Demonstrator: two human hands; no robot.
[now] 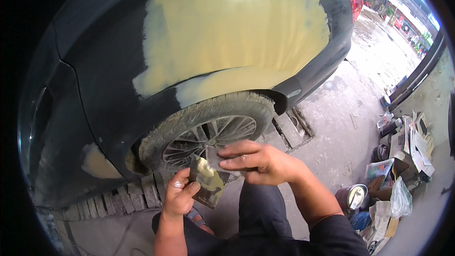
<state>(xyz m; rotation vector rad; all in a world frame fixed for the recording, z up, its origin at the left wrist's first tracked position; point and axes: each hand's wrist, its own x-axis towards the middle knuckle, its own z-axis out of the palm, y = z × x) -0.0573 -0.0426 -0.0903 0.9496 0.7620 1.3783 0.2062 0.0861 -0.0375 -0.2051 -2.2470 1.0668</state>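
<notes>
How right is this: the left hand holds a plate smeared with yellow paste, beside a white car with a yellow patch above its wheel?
The car is dark, not white, as the head view shows. The left hand holds the smeared plate, and the yellow patch is above the wheel.

- No word, number or sign can be read clearly here.
- On the coloured paper sheet (379, 169) at the right side, the marks are too small for reading.
- On the round tin (350, 198) near it, and on the dusty tyre (189, 119), I cannot distinguish any letter.
</notes>
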